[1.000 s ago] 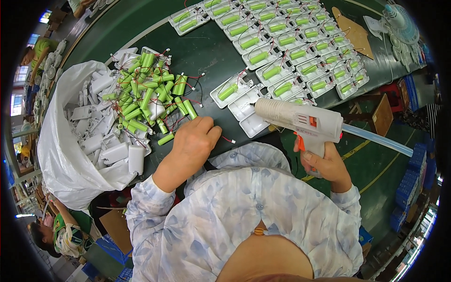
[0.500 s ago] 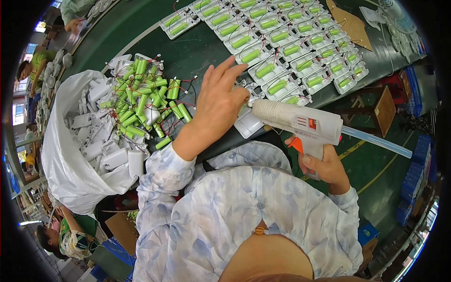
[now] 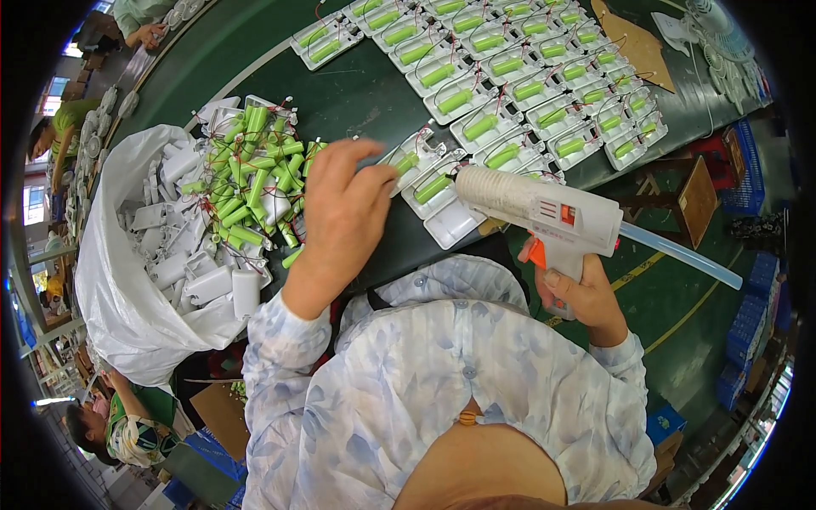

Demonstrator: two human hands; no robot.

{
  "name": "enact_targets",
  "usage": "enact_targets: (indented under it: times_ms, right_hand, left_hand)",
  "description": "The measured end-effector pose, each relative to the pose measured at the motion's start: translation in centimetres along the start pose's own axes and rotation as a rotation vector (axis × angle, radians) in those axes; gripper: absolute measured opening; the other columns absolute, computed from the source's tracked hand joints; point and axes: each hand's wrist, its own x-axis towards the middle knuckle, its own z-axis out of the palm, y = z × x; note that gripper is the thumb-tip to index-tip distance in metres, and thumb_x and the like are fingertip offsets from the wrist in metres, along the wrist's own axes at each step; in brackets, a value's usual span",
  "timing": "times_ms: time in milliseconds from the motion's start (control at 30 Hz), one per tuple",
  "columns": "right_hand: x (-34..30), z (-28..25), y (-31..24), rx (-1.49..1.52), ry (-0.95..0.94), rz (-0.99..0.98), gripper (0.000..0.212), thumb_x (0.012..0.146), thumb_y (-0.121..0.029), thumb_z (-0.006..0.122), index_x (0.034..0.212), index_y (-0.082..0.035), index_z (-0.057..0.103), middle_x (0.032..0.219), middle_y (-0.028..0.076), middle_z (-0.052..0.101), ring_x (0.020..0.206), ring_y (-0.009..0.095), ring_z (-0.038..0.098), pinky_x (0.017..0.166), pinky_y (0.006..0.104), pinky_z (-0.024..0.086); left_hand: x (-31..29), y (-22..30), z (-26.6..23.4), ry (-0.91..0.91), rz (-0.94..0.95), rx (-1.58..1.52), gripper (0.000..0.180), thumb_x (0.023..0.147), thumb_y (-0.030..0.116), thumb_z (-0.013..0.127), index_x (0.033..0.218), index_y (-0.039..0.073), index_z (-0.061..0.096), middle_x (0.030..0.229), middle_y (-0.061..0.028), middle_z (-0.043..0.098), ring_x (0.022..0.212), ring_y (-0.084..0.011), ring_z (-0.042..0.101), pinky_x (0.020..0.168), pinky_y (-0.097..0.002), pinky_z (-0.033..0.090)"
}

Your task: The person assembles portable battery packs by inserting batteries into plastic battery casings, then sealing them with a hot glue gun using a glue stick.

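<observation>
My right hand (image 3: 586, 293) is wrapped round the handle of a white hot glue gun (image 3: 535, 204) with an orange trigger. A translucent glue stick (image 3: 680, 255) juts from its back end. The nozzle is close to a white plastic case with a green battery (image 3: 433, 189) in it. Another case with a green battery (image 3: 407, 163) lies just left of that, beside the fingertips of my left hand (image 3: 340, 221). My left hand is raised over the table, its fingers bent and smeared by motion; whether anything is in them is hidden.
Rows of white cases with green batteries (image 3: 506, 65) cover the far table. To the left lie a heap of wired green batteries (image 3: 255, 170) and a white sack (image 3: 115, 280) of white plastic parts. Cardboard (image 3: 633, 47) lies at far right. Other people work at left.
My left hand has drawn back leftward from the glue gun's nozzle, uncovering the cases with batteries beneath it. The glue gun has barely moved.
</observation>
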Motion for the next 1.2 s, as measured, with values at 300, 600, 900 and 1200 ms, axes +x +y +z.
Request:
enact_targets:
  times_ms: [300,600,900,1200]
  right_hand:
    - [-0.5,-0.1,0.4,-0.033,0.002,0.020,0.037,0.093,-0.019,0.061,0.122,0.002,0.052,0.086,0.006,0.059,0.060,0.010,0.053,0.054,0.0248,0.043]
    - [-0.4,0.5,0.2,-0.014,0.035,-0.012,0.053,0.089,-0.026,0.064,0.127,0.007,0.048,0.113,0.015,0.063,0.059,0.012,0.056,0.056,0.0256,0.045]
    - [0.4,1.0,0.7,0.009,-0.012,-0.050,0.052,0.090,-0.022,0.064,0.132,0.005,0.050,0.119,0.015,0.064,0.063,0.011,0.056,0.055,0.0256,0.045]
    - [-0.6,0.7,0.3,0.000,0.014,-0.076,0.048,0.090,-0.023,0.064,0.127,0.006,0.055,0.082,0.007,0.061,0.060,0.011,0.054,0.054,0.0250,0.043]
  left_hand:
    - [-5.2,-1.3,-3.1,-0.225,-0.262,0.375,0.023,0.078,0.017,0.078,0.094,0.006,0.067,0.085,-0.0082,0.062,0.080,-0.0274,0.061,0.067,-0.0401,0.046]
    - [-5.0,-1.9,-0.9,-0.138,-0.378,0.540,0.043,0.071,0.039,0.084,0.092,0.007,0.063,0.081,-0.0088,0.063,0.071,-0.0293,0.064,0.060,-0.0430,0.048]
    - [-5.3,-2.4,-1.2,-0.095,-0.463,0.374,0.020,0.073,0.019,0.075,0.084,0.006,0.066,0.069,-0.0088,0.063,0.061,-0.0286,0.062,0.060,-0.0412,0.048]
    - [-6.8,-3.0,-4.6,0.559,-0.760,-1.290,0.023,0.086,-0.002,0.065,0.109,0.001,0.063,0.105,-0.0104,0.067,0.090,-0.0142,0.062,0.076,-0.0253,0.051]
